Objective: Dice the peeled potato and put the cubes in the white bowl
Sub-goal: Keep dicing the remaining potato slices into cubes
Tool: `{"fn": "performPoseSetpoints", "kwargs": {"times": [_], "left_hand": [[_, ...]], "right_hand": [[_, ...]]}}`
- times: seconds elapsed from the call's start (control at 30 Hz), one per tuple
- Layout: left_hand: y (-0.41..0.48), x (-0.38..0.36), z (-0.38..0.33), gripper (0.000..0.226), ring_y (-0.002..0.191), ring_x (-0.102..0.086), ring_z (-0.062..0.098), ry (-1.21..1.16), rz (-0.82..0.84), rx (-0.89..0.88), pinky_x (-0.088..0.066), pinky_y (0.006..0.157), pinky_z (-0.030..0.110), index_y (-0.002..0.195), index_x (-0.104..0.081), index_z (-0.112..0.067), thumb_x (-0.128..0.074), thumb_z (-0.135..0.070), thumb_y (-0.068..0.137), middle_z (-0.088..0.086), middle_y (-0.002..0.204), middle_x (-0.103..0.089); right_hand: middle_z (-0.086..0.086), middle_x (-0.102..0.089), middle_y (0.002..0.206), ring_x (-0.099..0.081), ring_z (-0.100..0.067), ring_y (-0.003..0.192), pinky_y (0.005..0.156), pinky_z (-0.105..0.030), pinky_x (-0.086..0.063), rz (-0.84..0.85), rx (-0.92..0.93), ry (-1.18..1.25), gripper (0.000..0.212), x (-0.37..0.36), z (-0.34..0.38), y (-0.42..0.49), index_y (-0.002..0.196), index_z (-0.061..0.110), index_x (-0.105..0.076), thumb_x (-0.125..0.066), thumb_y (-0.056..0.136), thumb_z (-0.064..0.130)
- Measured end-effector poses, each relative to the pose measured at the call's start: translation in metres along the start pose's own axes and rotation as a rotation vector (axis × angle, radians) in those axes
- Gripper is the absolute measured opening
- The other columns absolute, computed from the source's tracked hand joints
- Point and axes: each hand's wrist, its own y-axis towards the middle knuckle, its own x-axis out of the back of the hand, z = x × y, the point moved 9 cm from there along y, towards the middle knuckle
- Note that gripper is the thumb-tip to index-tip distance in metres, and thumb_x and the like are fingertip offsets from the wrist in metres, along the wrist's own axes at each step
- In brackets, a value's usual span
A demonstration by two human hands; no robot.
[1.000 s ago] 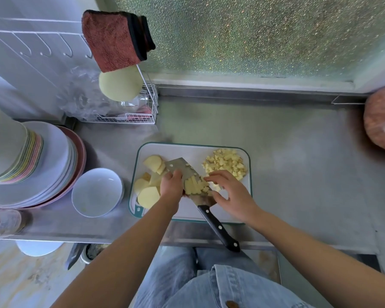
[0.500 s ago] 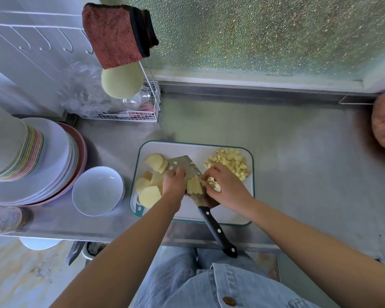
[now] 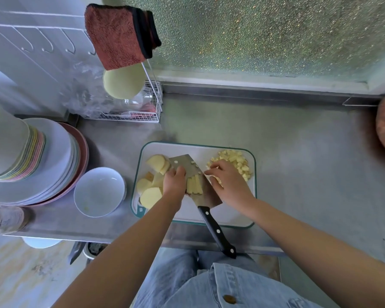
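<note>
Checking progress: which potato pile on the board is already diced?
The pile in the far right corner of the board, by the right hand: small cubes. Left of the cleaver lie round slices; on its blade, strips.

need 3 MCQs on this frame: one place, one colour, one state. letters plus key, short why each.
1. Where is the bowl relative to the board?
A. left of it
B. on it
C. right of it

2. What colour is the knife handle?
A. red
B. white
C. black

3. How is the knife placed?
A. standing in the bowl
B. flat on the board, potato strips on its blade
C. hanging from the wall hooks

Key:
1 A: the bowl sits on the counter, off the board's left edge.
2 C: the handle is black with pale rivets.
3 B: the blade lies flat with strips on top, and the handle juts free past the counter edge.
</note>
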Motion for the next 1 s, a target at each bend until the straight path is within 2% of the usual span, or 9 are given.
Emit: {"fn": "performPoseSetpoints", "kwargs": {"times": [0.07,0.17,0.27,0.43,0.5,0.6,0.77,0.9,1.0], "left_hand": [[-0.001,0.002,0.001,0.014,0.057,-0.024,0.014,0.003,-0.001,0.002,-0.023,0.052,0.030,0.075,-0.032,-0.018,-0.041,-0.015,0.085,0.000,0.063,-0.026],[-0.002,0.002,0.003,0.008,0.058,-0.027,0.015,-0.005,0.003,0.011,-0.026,0.053,0.030,0.079,-0.036,-0.015,-0.040,-0.016,0.086,0.001,0.064,-0.030],[-0.004,0.001,0.004,0.008,0.057,-0.027,0.016,-0.022,0.008,0.033,-0.027,0.053,0.030,0.079,-0.036,-0.015,-0.039,-0.015,0.086,0.001,0.063,-0.028],[-0.010,-0.002,0.001,0.012,0.062,-0.033,0.018,-0.021,0.039,0.031,-0.031,0.058,0.033,0.076,-0.040,-0.016,-0.040,-0.014,0.087,0.003,0.066,-0.033],[-0.012,-0.003,0.000,0.017,0.063,-0.031,0.018,-0.005,0.050,0.020,-0.030,0.057,0.033,0.071,-0.034,-0.018,-0.040,-0.014,0.087,0.003,0.066,-0.031],[-0.016,-0.006,-0.002,0.020,0.065,-0.039,0.020,0.006,0.071,0.004,-0.035,0.061,0.034,0.069,-0.040,-0.015,-0.039,-0.015,0.090,0.005,0.066,-0.039],[-0.022,-0.006,-0.001,0.020,0.057,-0.044,0.020,0.005,0.090,0.002,-0.041,0.050,0.030,0.074,-0.045,-0.012,-0.038,-0.016,0.092,0.009,0.067,-0.044],[-0.022,0.001,0.003,0.019,0.053,-0.042,0.019,0.028,0.061,0.017,-0.040,0.045,0.028,0.074,-0.044,-0.011,-0.039,-0.016,0.091,0.007,0.065,-0.042],[-0.023,0.004,0.000,0.021,0.049,-0.034,0.019,0.000,0.034,0.008,-0.035,0.040,0.025,0.068,-0.035,-0.013,-0.038,-0.012,0.089,0.005,0.059,-0.033]], "right_hand": [[-0.005,-0.055,0.114,-0.051,-0.021,0.109,0.086,-0.034,-0.049,-0.029,-0.020,0.018,0.027,0.004,-0.001,0.000,0.113,0.015,-0.067,-0.055,0.090,0.008],[-0.008,-0.051,0.127,-0.048,-0.020,0.113,0.094,-0.030,-0.043,0.070,0.087,-0.002,0.033,-0.004,0.014,-0.004,0.120,0.019,-0.065,-0.052,0.091,0.007],[-0.010,-0.049,0.132,-0.046,-0.023,0.121,0.102,-0.037,-0.041,0.050,-0.029,0.020,0.033,-0.003,0.003,-0.004,0.119,0.015,-0.066,-0.049,0.092,0.005],[-0.005,-0.047,0.136,-0.042,-0.019,0.124,0.105,-0.028,-0.035,0.099,-0.003,-0.002,0.037,-0.010,0.005,-0.004,0.123,0.016,-0.063,-0.046,0.093,0.002],[-0.003,-0.045,0.141,-0.038,-0.018,0.131,0.112,-0.035,-0.032,0.067,-0.074,0.013,0.037,-0.005,-0.001,-0.002,0.127,0.014,-0.060,-0.043,0.096,0.006],[0.005,-0.034,0.152,-0.026,-0.008,0.139,0.116,-0.027,-0.016,0.179,0.028,0.093,0.043,-0.012,0.017,0.000,0.141,0.018,-0.045,-0.033,0.100,0.024],[0.009,-0.024,0.155,-0.010,-0.009,0.146,0.119,-0.037,-0.013,0.214,-0.096,0.067,0.057,-0.021,0.003,0.000,0.145,0.018,-0.038,-0.017,0.097,0.042],[0.008,-0.011,0.159,0.000,-0.007,0.146,0.119,-0.031,-0.008,0.295,-0.044,-0.015,0.054,-0.031,0.009,-0.008,0.148,0.017,-0.031,-0.018,0.101,0.041],[0.002,-0.014,0.159,-0.005,-0.014,0.147,0.120,-0.035,-0.008,0.220,-0.153,-0.074,0.052,-0.025,-0.005,-0.010,0.146,0.013,-0.035,-0.020,0.103,0.038]]}}
